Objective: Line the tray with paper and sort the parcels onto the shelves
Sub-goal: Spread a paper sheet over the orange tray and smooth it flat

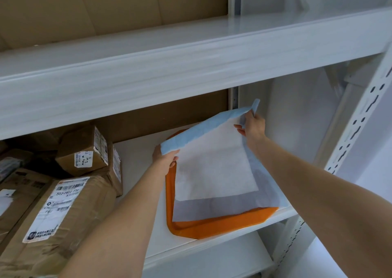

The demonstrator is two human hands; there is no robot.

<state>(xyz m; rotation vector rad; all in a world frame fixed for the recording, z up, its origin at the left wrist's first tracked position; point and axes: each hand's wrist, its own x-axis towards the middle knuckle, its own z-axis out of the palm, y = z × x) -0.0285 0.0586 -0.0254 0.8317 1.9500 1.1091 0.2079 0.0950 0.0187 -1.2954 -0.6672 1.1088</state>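
Paper sheet [212,165], white with a pale blue border, is held over an orange tray [212,226] on the middle shelf [135,171] of a white metal rack. The tray sits toward the shelf's right end, its near corner close to the front edge. The sheet's near part lies inside the tray, while its far part is lifted and tilted up toward the back of the shelf. The person's left hand [164,161] pinches the sheet's left corner in curled fingers, just above the tray's left rim. The right hand [253,127] pinches the raised far corner between thumb and fingers, near the shelf's back right corner. Both arms reach in from the front. At the shelf's left end, cardboard parcels are piled: a small box [84,150] resting on others, and a long labelled parcel [63,209] at the front edge. An upper shelf [169,69] spans above, with a brown cardboard sheet [106,5] behind it.
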